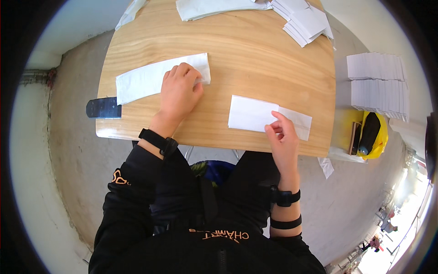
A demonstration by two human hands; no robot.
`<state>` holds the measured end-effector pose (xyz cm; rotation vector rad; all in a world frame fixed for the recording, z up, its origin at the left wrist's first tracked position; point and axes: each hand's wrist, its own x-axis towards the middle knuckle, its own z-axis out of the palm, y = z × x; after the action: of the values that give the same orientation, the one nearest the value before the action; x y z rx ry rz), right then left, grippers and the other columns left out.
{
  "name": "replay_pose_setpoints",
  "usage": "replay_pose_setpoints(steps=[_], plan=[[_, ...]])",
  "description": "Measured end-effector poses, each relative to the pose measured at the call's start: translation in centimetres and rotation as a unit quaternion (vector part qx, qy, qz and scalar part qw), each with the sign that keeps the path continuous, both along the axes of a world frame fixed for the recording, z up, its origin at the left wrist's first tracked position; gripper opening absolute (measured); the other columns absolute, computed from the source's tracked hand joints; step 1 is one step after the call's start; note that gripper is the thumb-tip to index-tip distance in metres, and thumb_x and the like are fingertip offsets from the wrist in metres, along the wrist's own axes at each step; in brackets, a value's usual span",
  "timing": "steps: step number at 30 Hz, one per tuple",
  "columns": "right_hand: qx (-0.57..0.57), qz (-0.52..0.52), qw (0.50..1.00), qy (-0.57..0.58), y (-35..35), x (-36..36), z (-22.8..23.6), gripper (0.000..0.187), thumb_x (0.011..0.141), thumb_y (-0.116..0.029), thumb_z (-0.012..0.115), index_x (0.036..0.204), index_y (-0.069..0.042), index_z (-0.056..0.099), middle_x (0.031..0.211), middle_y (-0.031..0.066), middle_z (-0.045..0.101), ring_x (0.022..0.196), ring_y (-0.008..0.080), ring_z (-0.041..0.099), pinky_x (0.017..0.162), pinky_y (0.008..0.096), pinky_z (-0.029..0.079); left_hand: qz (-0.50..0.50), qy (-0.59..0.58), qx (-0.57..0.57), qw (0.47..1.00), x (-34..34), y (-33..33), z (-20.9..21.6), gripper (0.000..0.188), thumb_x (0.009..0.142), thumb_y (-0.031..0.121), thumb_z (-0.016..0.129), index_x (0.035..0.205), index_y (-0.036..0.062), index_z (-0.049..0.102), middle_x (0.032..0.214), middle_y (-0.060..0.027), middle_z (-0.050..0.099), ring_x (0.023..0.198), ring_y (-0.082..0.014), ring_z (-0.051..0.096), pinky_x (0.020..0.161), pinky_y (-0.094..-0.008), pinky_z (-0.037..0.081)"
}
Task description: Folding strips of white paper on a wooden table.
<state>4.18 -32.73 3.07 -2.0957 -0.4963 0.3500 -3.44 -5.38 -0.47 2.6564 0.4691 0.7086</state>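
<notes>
A stack of thin white sleeves (141, 82) lies slanted across the left of the table, its edges slightly wavy. Over its right end is my left hand (179, 93), fingers curled and closed on the top white sleeve; the fingertips are partly hidden. To the right, near the table's front edge, lies a flat white folded paper (251, 113) whose right part looks greyer and more see-through. My right hand (284, 137) hovers at that paper, thumb and forefinger apart with nothing between them; whether it touches the paper I cannot tell.
The wooden table (219, 55) has a rounded outline. At its far side lie another white stack (214, 8) and fanned white papers (305, 23). A black flat object (105, 108) juts over the left edge. Beyond the right edge stand piled white papers (376, 84) and a yellow bag (381, 139).
</notes>
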Motion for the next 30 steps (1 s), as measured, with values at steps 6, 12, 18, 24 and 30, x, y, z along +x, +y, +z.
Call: replay_pose_setpoints(steps=[6,12,18,24,30], plan=[[0.009,0.062,0.998,0.003,1.8,-1.5,0.1,0.031,0.085,-0.008,0.067,0.116,-0.006,0.061,0.087,0.0072,0.058,0.076,0.0166,0.059,0.067,0.0282,0.046,0.022,0.008,-0.032,0.999,-0.4,0.1,-0.2,0.009,0.075,0.008,0.067,0.084,0.0072,0.066,0.086,-0.0065,0.065,0.082,-0.0272,0.062,0.079,-0.0366,0.046],[0.028,0.105,0.994,0.025,3.6,-2.3,0.1,0.029,0.085,-0.007,0.065,0.114,-0.006,0.061,0.088,0.0082,0.059,0.078,0.0176,0.061,0.069,0.0295,0.047,0.082,-0.01,-0.181,0.98,-1.4,-0.2,0.6,0.008,0.081,0.009,0.065,0.086,0.0041,0.068,0.087,-0.0096,0.067,0.08,-0.0259,0.065,0.075,-0.0331,0.05],[0.087,0.107,0.987,0.079,5.7,-3.1,-0.2,0.024,0.085,-0.007,0.065,0.109,-0.005,0.061,0.091,0.0084,0.059,0.082,0.0185,0.062,0.073,0.0294,0.049,0.119,-0.033,-0.29,0.949,-2.8,-1.2,1.2,0.014,0.085,0.012,0.066,0.093,0.0001,0.068,0.089,-0.0067,0.068,0.079,-0.0142,0.062,0.076,-0.0276,0.049],[0.167,0.093,0.978,0.087,8.1,-4.1,0.1,0.024,0.079,-0.004,0.07,0.101,-0.006,0.062,0.091,0.0081,0.059,0.084,0.0183,0.064,0.072,0.0292,0.049,0.072,-0.01,-0.466,0.882,-5.4,-5.2,2.6,0.011,0.086,0.009,0.065,0.091,-0.0013,0.065,0.085,-0.0019,0.066,0.08,-0.0087,0.058,0.077,-0.0255,0.046],[0.14,0.061,0.988,0.004,7.6,-4.7,-0.7,0.014,0.077,-0.002,0.069,0.089,-0.004,0.062,0.084,0.0075,0.059,0.072,0.0183,0.065,0.061,0.0293,0.049,0.013,-0.001,-0.441,0.897,-5.6,-8.1,2.6,0.008,0.083,0.008,0.066,0.086,0.0011,0.066,0.086,-0.0067,0.066,0.08,-0.0175,0.061,0.077,-0.0284,0.046]])
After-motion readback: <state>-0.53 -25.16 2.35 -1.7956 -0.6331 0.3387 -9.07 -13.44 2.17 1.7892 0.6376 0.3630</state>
